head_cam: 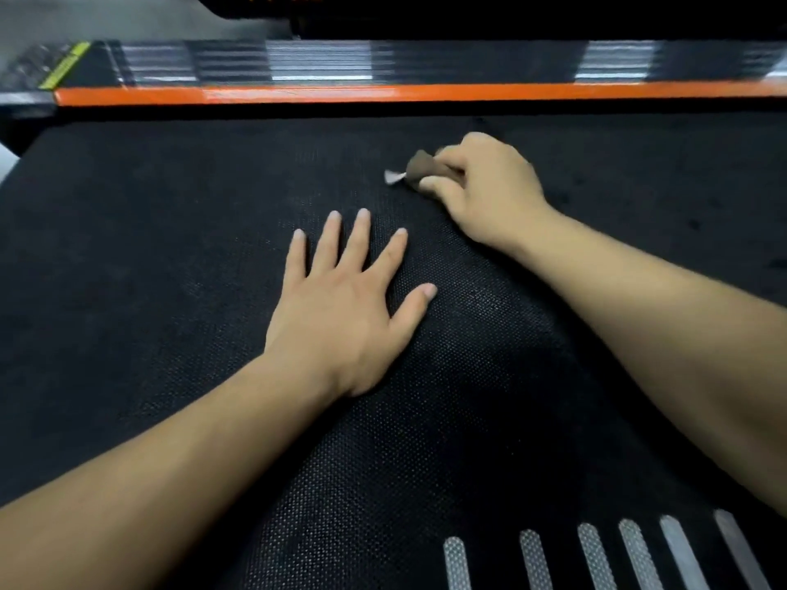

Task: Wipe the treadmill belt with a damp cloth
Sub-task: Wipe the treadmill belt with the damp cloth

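Note:
The black textured treadmill belt [170, 232] fills most of the view. My left hand [349, 300] lies flat on the belt near the middle, palm down, fingers spread, holding nothing. Farther back and to the right, my right hand [481, 185] is closed on a small bunched brown cloth [419, 166] with a pale corner sticking out to the left. The cloth presses against the belt; most of it is hidden inside the fist.
An orange strip [383, 93] and a black side rail with shiny ridges [323, 61] run along the far edge of the belt. Several white stripes [596, 555] are printed on the belt at the lower right. Grey floor [85, 19] shows at the top left.

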The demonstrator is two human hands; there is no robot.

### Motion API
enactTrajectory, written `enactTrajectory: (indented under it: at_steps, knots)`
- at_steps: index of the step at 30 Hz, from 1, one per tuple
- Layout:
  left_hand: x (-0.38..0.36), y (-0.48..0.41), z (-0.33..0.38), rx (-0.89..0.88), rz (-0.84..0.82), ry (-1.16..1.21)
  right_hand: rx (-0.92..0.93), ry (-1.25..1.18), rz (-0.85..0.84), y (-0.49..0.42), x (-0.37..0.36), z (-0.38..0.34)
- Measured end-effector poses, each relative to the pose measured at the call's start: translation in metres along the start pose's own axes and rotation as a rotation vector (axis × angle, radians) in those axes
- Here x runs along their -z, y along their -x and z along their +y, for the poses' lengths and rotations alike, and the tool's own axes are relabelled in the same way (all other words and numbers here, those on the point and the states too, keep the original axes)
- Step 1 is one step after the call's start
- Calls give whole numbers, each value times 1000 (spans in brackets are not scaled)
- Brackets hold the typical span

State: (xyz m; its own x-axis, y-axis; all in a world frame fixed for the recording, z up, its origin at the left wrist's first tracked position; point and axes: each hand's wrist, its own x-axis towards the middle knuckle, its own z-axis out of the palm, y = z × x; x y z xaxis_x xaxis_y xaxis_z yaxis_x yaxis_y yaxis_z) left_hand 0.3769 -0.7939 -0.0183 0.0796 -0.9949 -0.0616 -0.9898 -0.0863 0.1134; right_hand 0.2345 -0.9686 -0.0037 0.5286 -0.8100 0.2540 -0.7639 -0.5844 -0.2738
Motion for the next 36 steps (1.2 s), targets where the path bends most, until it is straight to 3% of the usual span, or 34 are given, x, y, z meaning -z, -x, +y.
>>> enactTrajectory:
  at_steps: [2,6,7,12,14,18,21,24,29,34,36]
  knots:
    - [-1,-1,-1,6,2,10,4,29,-13,-5,3,9]
    - [-1,-1,-2,0,-5,31,-475,68,139,-48,24,65]
    - [0,-2,-2,0,-11,36,-505,67,160,-51,21,67]
    - [10,-8,1,25,-126,59,-140,-11,30,-26,3,35]
    - [11,-12,6,50,-167,80,-169,64,37,-33,10,45]
    - [0,-9,14,59,-70,29,-499,68,152,-56,22,79]
    - [-5,-7,14,56,-18,-4,-349,39,136,-47,15,72]
    - [-5,-5,16,59,-2,-16,-159,13,4,-11,22,67]
    - [-3,-4,18,61,10,2,-422,84,144,-22,34,76]
    - [-1,-3,19,75,4,-2,-84,28,24,30,25,50]
    - [-2,-2,19,73,4,-2,-92,113,-3,31,36,64]
